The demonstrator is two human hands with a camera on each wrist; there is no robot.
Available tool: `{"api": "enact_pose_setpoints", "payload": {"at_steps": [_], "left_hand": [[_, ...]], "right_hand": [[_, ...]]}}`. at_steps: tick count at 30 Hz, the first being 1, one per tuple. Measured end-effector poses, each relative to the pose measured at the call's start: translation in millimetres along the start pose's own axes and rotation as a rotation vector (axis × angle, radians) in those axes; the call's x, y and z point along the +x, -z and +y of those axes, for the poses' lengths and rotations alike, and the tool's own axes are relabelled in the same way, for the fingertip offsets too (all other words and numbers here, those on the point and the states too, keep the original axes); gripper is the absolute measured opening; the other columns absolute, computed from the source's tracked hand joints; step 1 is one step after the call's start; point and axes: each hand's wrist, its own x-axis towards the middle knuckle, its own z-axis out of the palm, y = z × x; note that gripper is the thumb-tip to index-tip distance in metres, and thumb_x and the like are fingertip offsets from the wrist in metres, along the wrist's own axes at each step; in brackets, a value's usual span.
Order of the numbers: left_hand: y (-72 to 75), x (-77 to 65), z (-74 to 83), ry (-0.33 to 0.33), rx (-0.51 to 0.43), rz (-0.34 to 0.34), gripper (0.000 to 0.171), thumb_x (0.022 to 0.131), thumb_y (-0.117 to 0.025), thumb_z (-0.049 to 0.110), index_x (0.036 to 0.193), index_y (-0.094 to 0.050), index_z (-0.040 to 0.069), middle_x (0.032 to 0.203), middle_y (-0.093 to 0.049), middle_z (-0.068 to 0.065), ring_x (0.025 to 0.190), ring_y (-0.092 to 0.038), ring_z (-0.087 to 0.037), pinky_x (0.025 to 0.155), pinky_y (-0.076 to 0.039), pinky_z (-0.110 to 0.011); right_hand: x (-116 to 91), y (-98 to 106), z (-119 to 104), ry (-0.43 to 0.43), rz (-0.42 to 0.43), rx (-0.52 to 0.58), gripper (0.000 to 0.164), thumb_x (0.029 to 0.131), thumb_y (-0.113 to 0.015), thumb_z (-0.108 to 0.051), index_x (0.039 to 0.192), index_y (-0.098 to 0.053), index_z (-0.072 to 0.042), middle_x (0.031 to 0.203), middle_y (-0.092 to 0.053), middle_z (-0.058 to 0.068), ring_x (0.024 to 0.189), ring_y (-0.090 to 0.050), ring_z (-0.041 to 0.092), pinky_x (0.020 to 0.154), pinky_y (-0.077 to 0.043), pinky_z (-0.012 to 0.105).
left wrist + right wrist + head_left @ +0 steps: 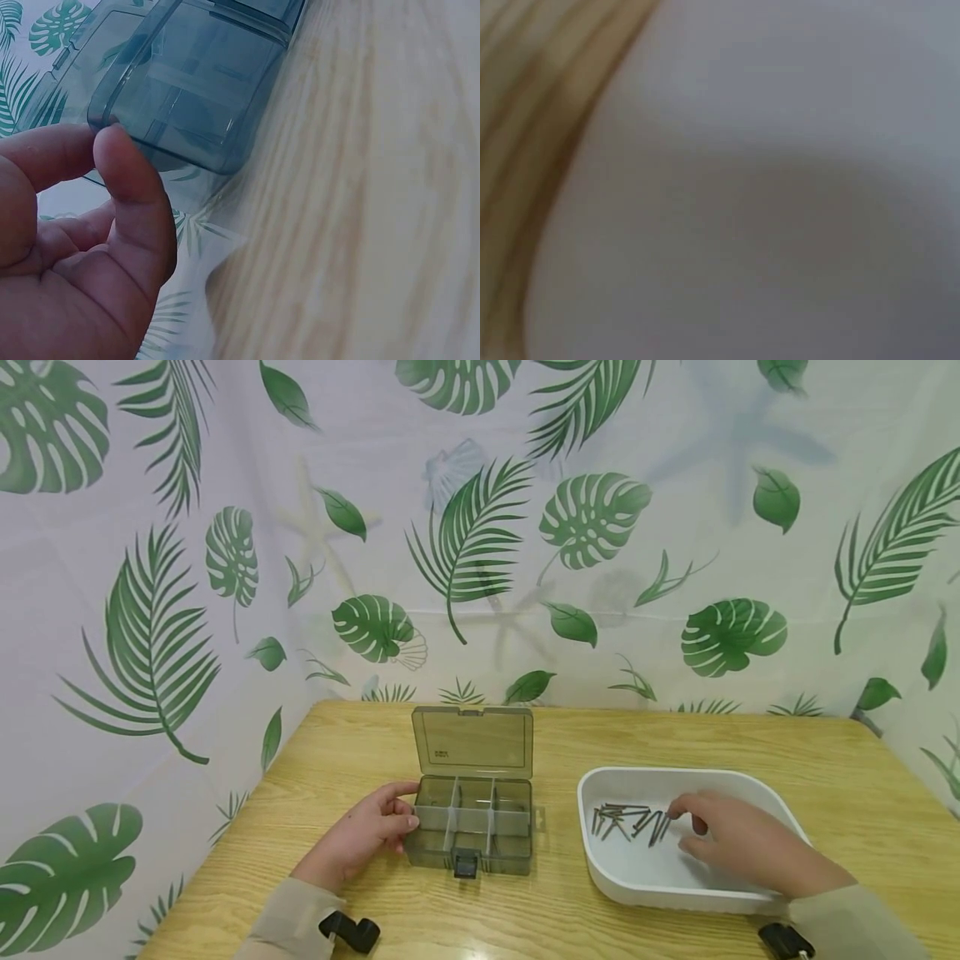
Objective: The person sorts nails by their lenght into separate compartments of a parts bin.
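A smoky see-through compartment box (510, 865) stands on the table with its lid (474, 739) raised at the back. At its left side, my left hand (363, 831) holds the wall between thumb and index finger; the left wrist view shows both fingertips at the box's corner. My right hand (738, 839) reaches into a white tray (637, 870), index finger bent down beside several small metal screws (627, 811). A gap shows between its thumb and index finger, and I see nothing held there. Its other fingers are mostly hidden. The right wrist view is blurred.
The wooden table (555, 914) runs back to a leaf-printed cloth (637, 685) that hangs behind and at the sides. A black front latch (466, 863) sticks out from the box. Bare wood separates box and tray.
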Motion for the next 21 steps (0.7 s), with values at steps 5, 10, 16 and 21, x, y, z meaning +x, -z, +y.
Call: {"api": "enact_pose_setpoints", "payload": {"at_steps": [5, 10, 16, 21], "left_hand": [[-0.5, -1.4, 1.4, 0.008, -0.016, -0.008, 0.063, 0.101, -0.062, 0.012, 0.156, -0.031, 0.002, 0.101, -0.052, -0.011, 0.07, -0.05, -0.017, 0.064, -0.052, -0.03], [-1.4, -3.0, 3.4, 0.013, -0.027, -0.021, 0.065, 0.102, -0.062, 0.013, 0.157, -0.03, 0.003, 0.099, -0.052, -0.01, 0.07, -0.05, -0.017, 0.064, -0.052, -0.031], [-1.5, -2.5, 3.7, 0.01, -0.029, -0.02, 0.064, 0.102, -0.062, 0.013, 0.157, -0.03, 0.003, 0.1, -0.052, -0.01, 0.072, -0.05, -0.018, 0.064, -0.052, -0.031], [-1.4, -2.7, 3.8, 0.01, -0.03, -0.019, 0.064, 0.102, -0.062, 0.013, 0.157, -0.031, 0.003, 0.1, -0.052, -0.01, 0.072, -0.05, -0.018, 0.065, -0.052, -0.031]], "right_hand": [[2.0, -4.1, 3.7, -0.08, -0.076, 0.008, 0.047, 0.087, -0.078, -0.026, 0.13, -0.066, -0.013, 0.089, -0.057, -0.003, 0.081, -0.051, 0.018, 0.072, -0.045, 0.04], [3.6, -8.2, 8.3, -0.121, -0.115, 0.004, 0.059, 0.087, -0.078, -0.032, 0.139, -0.06, -0.01, 0.093, -0.059, -0.003, 0.084, -0.052, 0.019, 0.075, -0.047, 0.042], [3.0, -9.0, 9.9, -0.094, -0.092, -0.003, 0.037, 0.088, -0.078, -0.027, 0.12, -0.068, -0.014, 0.086, -0.056, -0.003, 0.078, -0.05, 0.017, 0.069, -0.044, 0.039], [2.6, -9.1, 10.0, -0.069, -0.074, -0.011, 0.02, 0.086, -0.077, -0.023, 0.101, -0.065, -0.018, 0.08, -0.053, -0.003, 0.072, -0.048, 0.016, 0.065, -0.041, 0.036]]}}
